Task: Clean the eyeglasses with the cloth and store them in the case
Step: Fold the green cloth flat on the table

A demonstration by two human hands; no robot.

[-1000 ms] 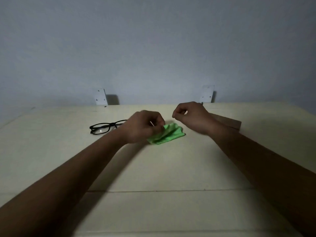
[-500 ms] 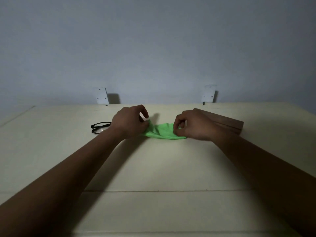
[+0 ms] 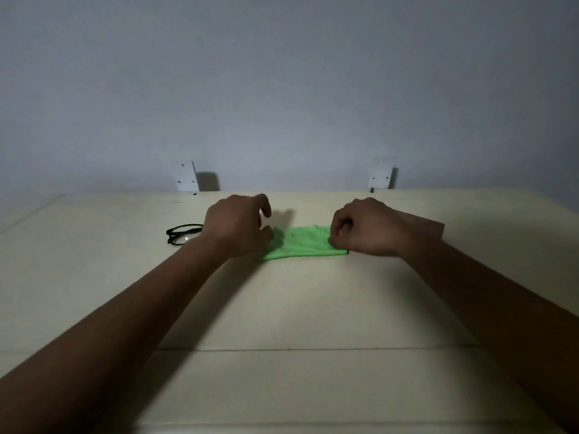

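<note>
A bright green cloth (image 3: 302,242) lies stretched flat on the cream table (image 3: 282,308), between my two hands. My left hand (image 3: 238,227) pinches its left edge with thumb and fingers. My right hand (image 3: 363,228) pinches its right edge, fingers curled. Black-framed eyeglasses (image 3: 183,234) rest on the table just left of my left wrist, partly hidden by it. A brown case (image 3: 426,223) lies behind my right hand, mostly covered by the hand and wrist.
Two white brackets (image 3: 186,176) (image 3: 380,174) stand against the grey wall at the table's far edge. A seam (image 3: 313,349) crosses the tabletop nearer to me.
The crumpled cloth has been drawn out flat: my hands took its two ends and moved apart, left hand leftward, right hand rightward.
</note>
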